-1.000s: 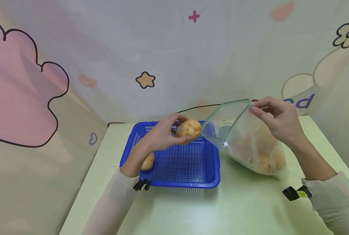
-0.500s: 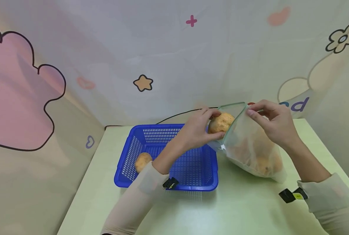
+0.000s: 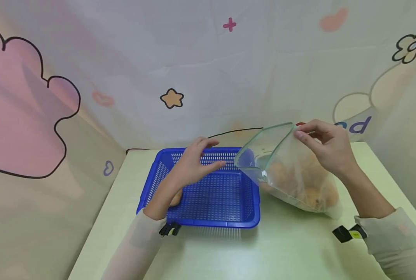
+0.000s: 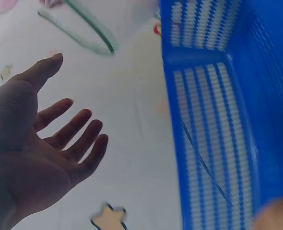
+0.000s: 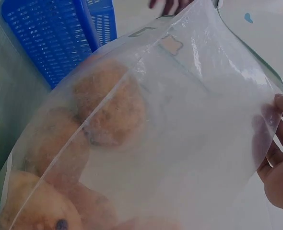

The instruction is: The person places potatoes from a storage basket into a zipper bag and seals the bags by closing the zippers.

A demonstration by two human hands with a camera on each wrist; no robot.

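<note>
My left hand [image 3: 193, 163] hovers over the blue basket [image 3: 215, 224], fingers spread and holding nothing. In the left wrist view the same hand [image 4: 50, 143] shows its bare palm beside the basket's slotted wall. A potato [image 3: 176, 197] lies at the basket's left side, partly hidden by my left wrist. My right hand [image 3: 328, 146] pinches the green rim of a translucent zip bag [image 3: 292, 167], whose mouth gapes toward the basket. Several potatoes show through the bag wall, one of them near the top of the heap in the right wrist view, a potato [image 5: 110, 105].
Basket and bag stand side by side on a pale green table [image 3: 208, 256]. Behind them rises a printed cloth backdrop [image 3: 208, 77], with a thin dark line running along its foot. A white zip slider [image 3: 264, 175] sits at the near corner of the bag's mouth.
My left hand moved a potato right into the bag's mouth and let it go there. It has since drawn back left over the basket. My right hand keeps its pinch on the rim.
</note>
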